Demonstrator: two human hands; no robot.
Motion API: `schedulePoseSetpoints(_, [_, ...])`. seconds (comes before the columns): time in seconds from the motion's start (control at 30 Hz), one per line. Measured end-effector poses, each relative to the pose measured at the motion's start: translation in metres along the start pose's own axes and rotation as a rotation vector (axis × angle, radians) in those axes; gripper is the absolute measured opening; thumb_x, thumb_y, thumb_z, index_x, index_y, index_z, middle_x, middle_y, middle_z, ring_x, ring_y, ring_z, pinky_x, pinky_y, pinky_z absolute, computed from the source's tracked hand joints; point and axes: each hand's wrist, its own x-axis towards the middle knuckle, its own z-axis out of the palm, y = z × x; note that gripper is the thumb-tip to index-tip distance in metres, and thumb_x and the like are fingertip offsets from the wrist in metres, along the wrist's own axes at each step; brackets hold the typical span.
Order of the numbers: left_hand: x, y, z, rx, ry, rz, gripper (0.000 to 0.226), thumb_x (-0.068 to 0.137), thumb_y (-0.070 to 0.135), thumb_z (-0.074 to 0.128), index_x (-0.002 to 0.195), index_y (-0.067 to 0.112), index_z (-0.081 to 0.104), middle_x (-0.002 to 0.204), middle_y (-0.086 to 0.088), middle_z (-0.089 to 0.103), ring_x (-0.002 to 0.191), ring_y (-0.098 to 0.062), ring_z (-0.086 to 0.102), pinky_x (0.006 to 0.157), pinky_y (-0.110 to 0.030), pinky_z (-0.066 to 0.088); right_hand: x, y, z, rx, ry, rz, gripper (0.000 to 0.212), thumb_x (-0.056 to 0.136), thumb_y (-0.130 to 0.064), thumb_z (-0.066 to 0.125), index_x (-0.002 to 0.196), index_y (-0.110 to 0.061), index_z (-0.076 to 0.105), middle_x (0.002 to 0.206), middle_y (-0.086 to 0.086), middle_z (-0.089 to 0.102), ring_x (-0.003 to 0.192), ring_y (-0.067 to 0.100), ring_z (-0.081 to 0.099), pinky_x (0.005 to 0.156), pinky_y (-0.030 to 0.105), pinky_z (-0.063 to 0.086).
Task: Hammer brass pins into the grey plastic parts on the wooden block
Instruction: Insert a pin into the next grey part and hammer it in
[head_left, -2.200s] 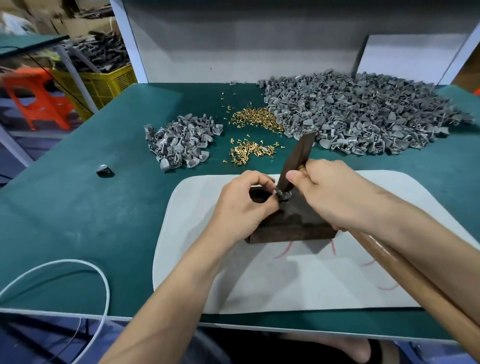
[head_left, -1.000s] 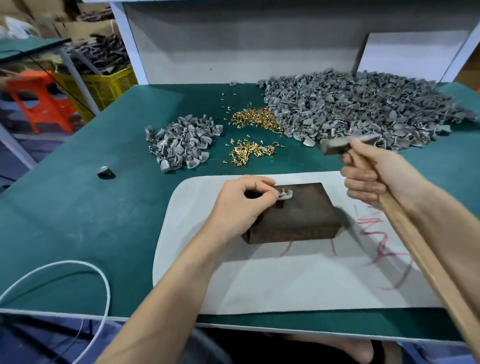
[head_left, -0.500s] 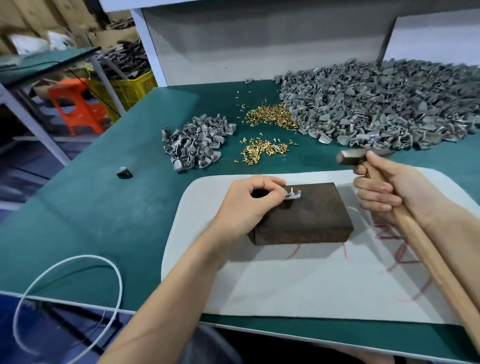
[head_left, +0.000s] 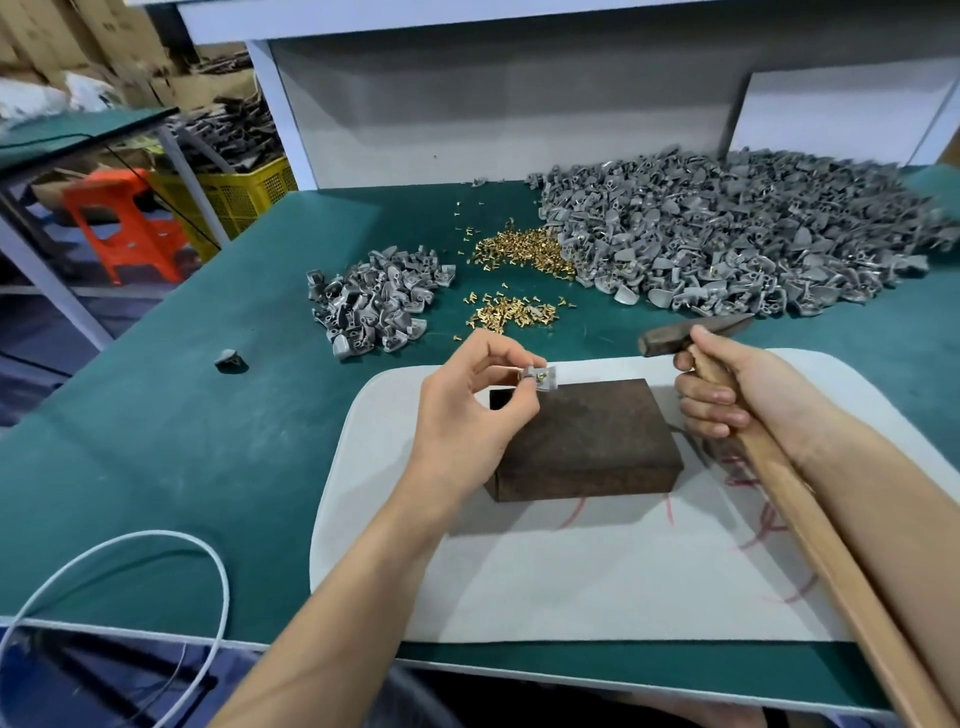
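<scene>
Our left hand (head_left: 467, 410) pinches a grey plastic part (head_left: 540, 375) at the wooden block (head_left: 597, 441).
Our right hand (head_left: 737, 389) grips the hammer (head_left: 810, 525), handle toward us.

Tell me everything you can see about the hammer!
The hammer has a dark metal head, blunt at its left end and tapering at the right, on a long pale wooden handle. The right hand grips the handle just below the head. The head hangs roughly level in the air, beyond and right of the wooden block, not touching it; the handle slants toward the bottom right corner.
</scene>
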Motion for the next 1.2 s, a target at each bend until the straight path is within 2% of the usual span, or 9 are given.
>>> schedulePoseSetpoints(0.2, [-0.0005,-0.0032,0.0007,0.008,-0.046,0.040,0.029,0.078,-0.007,0.060,0.079,0.022,0.058,0.093,0.009,0.069,0.091,-0.013,0.066,0.081,-0.019,0.045,0.0016,0.0012,-0.0020,0.031,0.003,0.002,0.038,0.098,-0.038,0.035,0.073,-0.011,0.044,0.036,-0.006,0.025,0.022,0.006,0.022,0.030,0.013,0.030])
schedulePoseSetpoints(0.3, [-0.0007,-0.0045,0.0004,-0.013,-0.039,0.080,0.028,0.078,-0.010,0.059,0.080,0.018,0.060,0.093,0.005,0.068,0.095,-0.015,0.066,0.085,-0.019,0.045,0.0026,0.0018,-0.0020,0.019,-0.001,0.001,0.038,0.098,-0.037,0.035,0.073,-0.011,0.044,0.036,-0.005,0.025,0.022,0.006,0.023,0.030,0.014,0.030])
schedulePoseSetpoints(0.47, [-0.0008,-0.0046,0.0015,-0.061,-0.025,0.151,0.025,0.080,-0.010,0.059,0.081,0.015,0.060,0.097,-0.003,0.067,0.094,-0.026,0.067,0.088,-0.029,0.047,0.0038,0.0015,-0.0022,0.000,-0.004,0.002,0.037,0.099,-0.036,0.035,0.073,-0.011,0.044,0.037,-0.004,0.025,0.023,0.007,0.023,0.031,0.014,0.031])
schedulePoseSetpoints(0.67, [-0.0008,-0.0028,0.0020,-0.149,0.044,0.183,0.028,0.082,-0.011,0.061,0.081,0.017,0.060,0.097,-0.003,0.066,0.096,-0.019,0.066,0.088,-0.026,0.048,0.0042,0.0018,-0.0018,-0.012,-0.001,0.011,0.037,0.098,-0.036,0.036,0.072,-0.011,0.044,0.037,-0.004,0.026,0.024,0.007,0.023,0.031,0.015,0.031])
schedulePoseSetpoints(1.1, [-0.0003,-0.0036,0.0012,-0.086,0.053,0.215,0.024,0.081,-0.010,0.060,0.081,0.015,0.060,0.095,-0.004,0.066,0.098,-0.023,0.064,0.089,-0.031,0.049,-0.0012,-0.0005,0.0048,-0.059,0.023,0.007,0.034,0.099,-0.034,0.038,0.075,-0.010,0.044,0.038,-0.004,0.026,0.024,0.008,0.024,0.032,0.015,0.032])
schedulePoseSetpoints(1.2, [-0.0003,-0.0032,0.0020,-0.085,0.037,0.208,0.025,0.081,-0.010,0.059,0.082,0.016,0.059,0.092,0.001,0.067,0.096,-0.021,0.065,0.089,-0.028,0.047,-0.0028,-0.0003,0.0071,-0.099,0.044,-0.005,0.033,0.099,-0.032,0.039,0.076,-0.009,0.044,0.039,-0.003,0.028,0.026,0.008,0.025,0.032,0.017,0.033])
